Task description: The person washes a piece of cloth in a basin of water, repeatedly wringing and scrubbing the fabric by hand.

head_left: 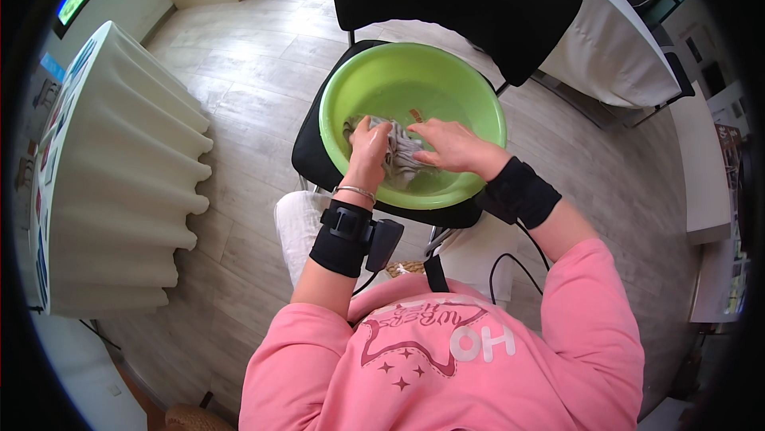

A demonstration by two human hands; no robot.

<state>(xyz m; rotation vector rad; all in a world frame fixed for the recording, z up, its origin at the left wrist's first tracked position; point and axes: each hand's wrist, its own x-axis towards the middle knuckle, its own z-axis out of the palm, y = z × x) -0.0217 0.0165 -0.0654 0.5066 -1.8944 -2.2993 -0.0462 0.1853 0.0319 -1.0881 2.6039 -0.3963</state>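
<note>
A light green plastic basin (470, 96) holds clear water, and a crumpled wet grey cloth (405, 154) lies in its near part. My left hand (370, 146) is closed on the cloth's left side, its fingers partly hidden by the fabric. At the cloth's right side, my right hand (453, 144) has its thumb and fingers bent around the fabric. Both hands look wet. A small reddish-brown mark (415, 115) shows in the basin just beyond my right fingertips; I cannot tell what it is.
The basin rests on the seat of a black chair (309, 148), whose backrest (454, 1) rises behind it. To the left stands a table with a white cloth (119, 184); another white-draped table (613, 48) is at the far right. Black straps with cables wrap both my forearms.
</note>
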